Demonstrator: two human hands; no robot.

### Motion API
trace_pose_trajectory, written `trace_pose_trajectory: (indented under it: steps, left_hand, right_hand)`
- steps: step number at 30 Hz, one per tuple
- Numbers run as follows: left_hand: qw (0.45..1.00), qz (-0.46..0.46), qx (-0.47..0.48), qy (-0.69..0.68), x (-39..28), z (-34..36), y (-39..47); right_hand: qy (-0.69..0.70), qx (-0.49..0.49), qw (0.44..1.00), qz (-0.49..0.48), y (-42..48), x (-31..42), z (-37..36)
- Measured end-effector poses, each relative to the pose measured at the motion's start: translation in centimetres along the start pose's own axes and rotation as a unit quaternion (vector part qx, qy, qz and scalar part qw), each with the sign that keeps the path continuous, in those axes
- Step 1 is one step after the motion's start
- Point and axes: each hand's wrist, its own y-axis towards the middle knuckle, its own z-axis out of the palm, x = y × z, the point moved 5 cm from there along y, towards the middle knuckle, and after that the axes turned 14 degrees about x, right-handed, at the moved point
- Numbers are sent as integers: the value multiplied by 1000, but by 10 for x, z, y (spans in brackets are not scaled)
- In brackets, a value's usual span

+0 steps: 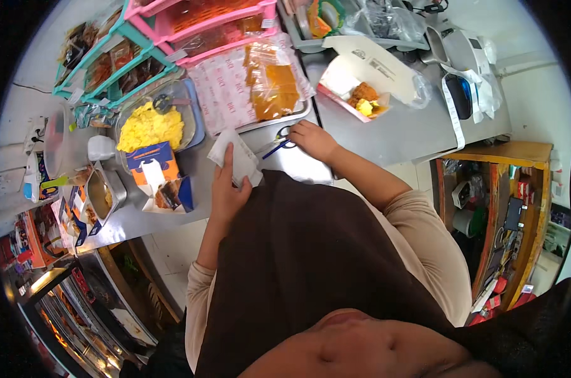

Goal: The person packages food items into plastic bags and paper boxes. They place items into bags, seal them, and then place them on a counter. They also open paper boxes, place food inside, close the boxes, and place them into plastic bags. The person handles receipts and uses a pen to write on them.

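A folded white paper sleeve (236, 153) is held in my left hand (231, 186), with the index finger laid along it. Over the steel counter (205, 175), my right hand (314, 140) has its fingertips curled on the dark handle of a pair of scissors (281, 135). The scissor blades point left. Just below them, a blue pen (275, 149) lies slanted. Left of my left hand stands an open blue and orange carton (151, 165) with a dark browned piece of food in it. Behind that, a clear tub (191, 134) holds yellow scrambled egg (151, 127).
A metal tray (285, 115) bears sauce sachets (275, 90) on printed paper. An open box (344, 101) with fried chicken and egg stands right. Pink (200, 33) and teal racks (115, 66) rise behind. A steel pan (111, 191) and more cartons (80, 208) sit left.
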Motion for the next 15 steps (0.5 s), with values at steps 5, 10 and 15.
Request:
trace_pose_trajectory:
  steps: [5,10,15]
  left_hand:
    - [992,-24,-115,43,-49,41,11]
    - [884,-81,39,-459,-77,173,62]
    - [991,-45,8,-129,-78,230,112]
  right_hand:
    - [148,-110,974,134,-53,-29,-56]
    - [371,-81,901,209,-120,-89,-43]
    - [494,-177,837,154,-132,-149,-29]
